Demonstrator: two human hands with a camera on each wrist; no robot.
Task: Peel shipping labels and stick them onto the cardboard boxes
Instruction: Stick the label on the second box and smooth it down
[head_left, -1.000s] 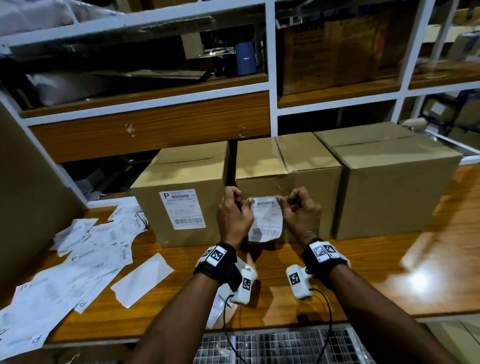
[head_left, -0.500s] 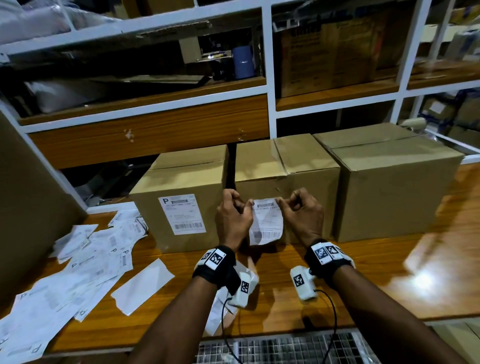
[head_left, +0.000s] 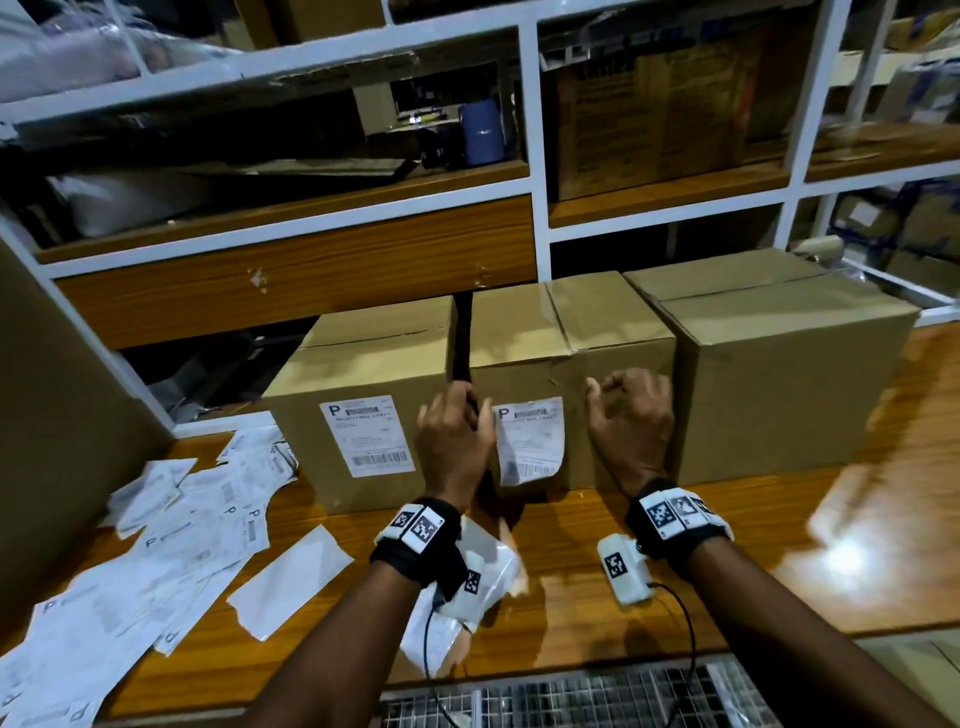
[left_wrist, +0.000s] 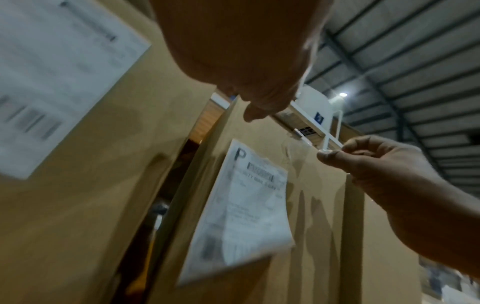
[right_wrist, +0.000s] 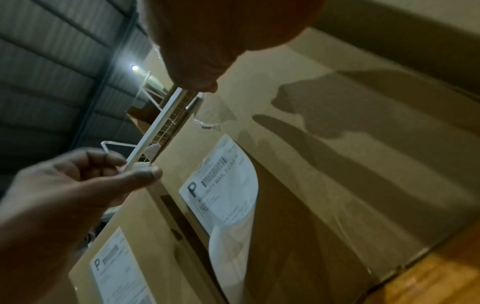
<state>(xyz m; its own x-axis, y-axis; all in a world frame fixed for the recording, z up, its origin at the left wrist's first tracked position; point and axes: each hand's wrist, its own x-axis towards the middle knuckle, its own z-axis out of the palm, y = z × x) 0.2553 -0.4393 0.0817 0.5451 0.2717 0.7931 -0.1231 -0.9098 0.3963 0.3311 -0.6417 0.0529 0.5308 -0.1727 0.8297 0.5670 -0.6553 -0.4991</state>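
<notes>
Brown cardboard fills the centre of the head view: three boxes stand in a row on the wooden table (head_left: 597, 561). The middle box (head_left: 613, 332) carries a white shipping label (head_left: 530, 439) on its front face, stuck along its top edge while its lower part curls away from the cardboard. The left hand (head_left: 454, 441) hangs just to the label's left, at the gap between the middle box and the left box (head_left: 363, 364), fingers loosely curled and holding nothing; whether it touches the label's edge I cannot tell. The right hand (head_left: 631, 415) hovers to the label's right, clear of it, in front of the same face, fingers curled with thumb near forefinger, gripping nothing that shows. The left box bears its own label (head_left: 371, 435), pressed flat. The right box (head_left: 789, 374) shows bare cardboard. At lower left of the frame, a heap of loose labels (head_left: 145, 561) spreads over the table, with a blank white backing strip (head_left: 291, 582) beside it.
</notes>
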